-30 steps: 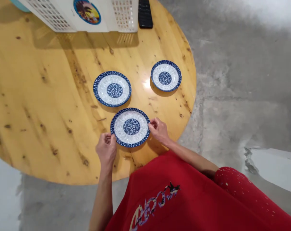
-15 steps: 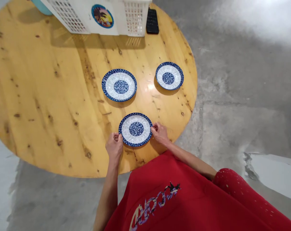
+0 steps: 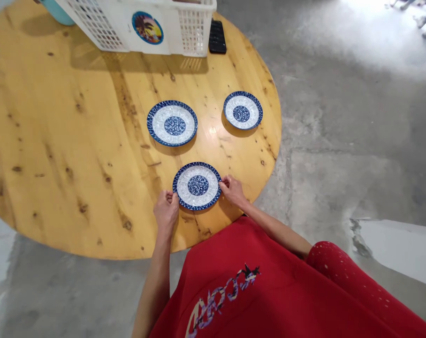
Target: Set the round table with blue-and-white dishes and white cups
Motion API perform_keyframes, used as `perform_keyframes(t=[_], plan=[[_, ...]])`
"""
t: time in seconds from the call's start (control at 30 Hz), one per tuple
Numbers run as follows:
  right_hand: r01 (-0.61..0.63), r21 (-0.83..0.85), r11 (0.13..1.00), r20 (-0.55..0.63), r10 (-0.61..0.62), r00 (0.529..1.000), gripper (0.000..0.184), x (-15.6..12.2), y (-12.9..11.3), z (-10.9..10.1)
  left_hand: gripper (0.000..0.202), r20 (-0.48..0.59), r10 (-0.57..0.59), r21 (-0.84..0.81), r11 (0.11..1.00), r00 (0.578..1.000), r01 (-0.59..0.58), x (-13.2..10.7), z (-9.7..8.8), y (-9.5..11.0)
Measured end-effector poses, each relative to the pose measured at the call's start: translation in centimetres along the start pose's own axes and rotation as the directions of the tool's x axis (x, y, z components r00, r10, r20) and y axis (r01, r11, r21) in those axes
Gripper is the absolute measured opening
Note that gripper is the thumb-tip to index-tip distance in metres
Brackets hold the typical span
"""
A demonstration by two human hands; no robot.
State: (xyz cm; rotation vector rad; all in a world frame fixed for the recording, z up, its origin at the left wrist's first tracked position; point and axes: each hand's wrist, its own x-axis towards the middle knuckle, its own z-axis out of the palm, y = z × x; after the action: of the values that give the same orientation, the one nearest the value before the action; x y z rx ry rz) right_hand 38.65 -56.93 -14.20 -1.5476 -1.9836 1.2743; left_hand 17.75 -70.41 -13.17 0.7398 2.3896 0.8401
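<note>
Two-sided grip: the left hand (image 3: 166, 210) and the right hand (image 3: 233, 190) are holding opposite sides of the near blue-rimmed plate (image 3: 198, 186).
Left fingers: curling inward, with the thumb and fingers pinching the left rim.
Right fingers: pinching the right rim between thumb and fingertips.
Near plate position: lying face up, close to the front edge of the wooden table (image 3: 75, 197); whether its base is touching the wood, one cannot tell.
Far plates: the left far plate (image 3: 172, 123) is resting just beyond it; the right far plate (image 3: 243, 111) is resting apart from both.
Backdrop: a white plastic basket (image 3: 169, 45) is standing behind the plates.
Step in hand: apparently, both hands are steadying or positioning the near plate.
Next move: any shift from this grip is calling for level, matched motion, clear of the left far plate.
</note>
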Motion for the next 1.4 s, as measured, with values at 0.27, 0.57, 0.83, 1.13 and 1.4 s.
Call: perform_keyframes(t=[0.27, 0.57, 0.83, 1.13, 1.4], plan=[[0.019, -0.014, 1.000, -0.012, -0.019, 1.000, 0.007, 0.4, 0.4, -0.4, 0.015, 0.020, 0.059, -0.005, 0.998, 0.998, -0.059, -0.1, 0.2, -0.3], [0.035, 0.059, 0.998, -0.027, -0.033, 0.999, 0.011, 0.2, 1.0, 0.0, 0.013, 0.043, 0.102, -0.040, 0.994, 0.994, -0.101, 0.9, 0.1, -0.6], [0.018, 0.031, 0.999, -0.027, -0.017, 0.999, 0.018, 0.2, 0.6, 0.1, 0.012, 0.060, 0.088, -0.067, 0.994, 0.994, -0.084, 1.8, 0.0, -0.2], [0.037, -0.034, 0.999, 0.007, -0.036, 0.999, 0.018, -0.2, 0.1, -0.5, 0.017, 0.096, 0.073, -0.037, 0.997, 0.993, -0.069, 1.3, -0.5, 0.0], [0.026, 0.031, 0.999, -0.046, -0.025, 0.999, 0.029, 2.7, -1.5, -2.7, 0.029, 0.031, -0.045, -0.167, 0.985, 0.998, 0.050, 4.4, -2.0, 0.7]])
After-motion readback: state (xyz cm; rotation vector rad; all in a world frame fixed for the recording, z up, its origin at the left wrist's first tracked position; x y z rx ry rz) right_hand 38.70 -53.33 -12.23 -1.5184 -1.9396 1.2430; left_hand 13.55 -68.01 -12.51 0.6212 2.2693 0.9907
